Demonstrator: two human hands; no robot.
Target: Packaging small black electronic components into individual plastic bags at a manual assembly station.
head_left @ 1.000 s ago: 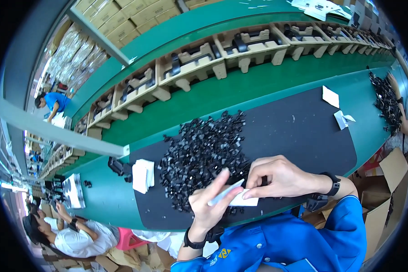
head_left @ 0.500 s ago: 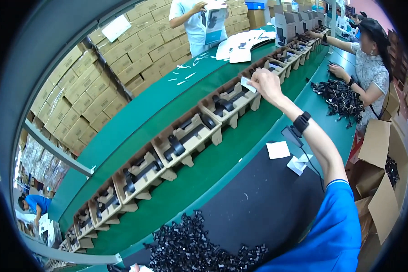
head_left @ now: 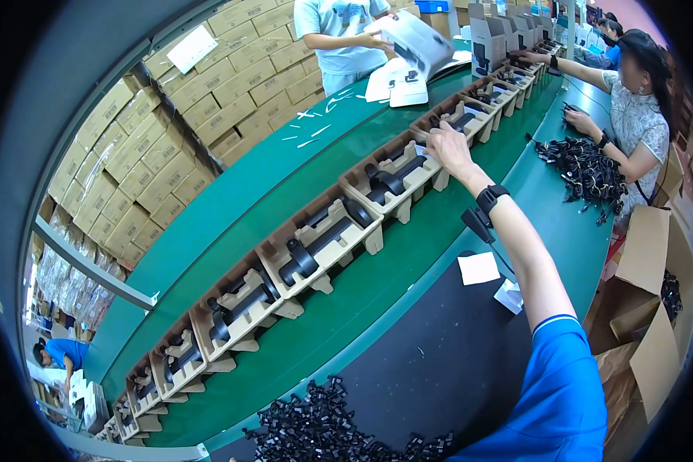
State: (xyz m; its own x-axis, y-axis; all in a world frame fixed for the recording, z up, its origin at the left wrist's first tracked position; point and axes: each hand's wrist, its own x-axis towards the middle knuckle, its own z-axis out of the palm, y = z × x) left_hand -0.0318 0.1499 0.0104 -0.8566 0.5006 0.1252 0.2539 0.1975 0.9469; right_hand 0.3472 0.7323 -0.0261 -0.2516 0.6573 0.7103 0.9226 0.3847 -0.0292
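Note:
My right hand (head_left: 448, 148) reaches far over the row of cardboard trays, fingers pinched together. At its fingertips the edge of a small white card (head_left: 421, 151) shows, low in the end of one moulded tray (head_left: 410, 186); the fingers hide most of it. That tray holds a black rod-shaped device (head_left: 386, 182) with a rounded clamp-like part. Nearer along the row, another tray holds a similar black device (head_left: 300, 260). My left hand is out of sight.
A heap of small black parts (head_left: 316, 423) lies on the dark mat, with white cards (head_left: 477, 268) farther right. A co-worker (head_left: 635, 115) sits by a pile of black cables (head_left: 581, 173). Across the green belt, another person handles a white box (head_left: 416, 40). An open carton (head_left: 643, 246) stands right.
My right hand has lowered the white card into the tray, and my forearm has shifted left. My left fingertips have left the bottom edge. The person across has tilted the white box over.

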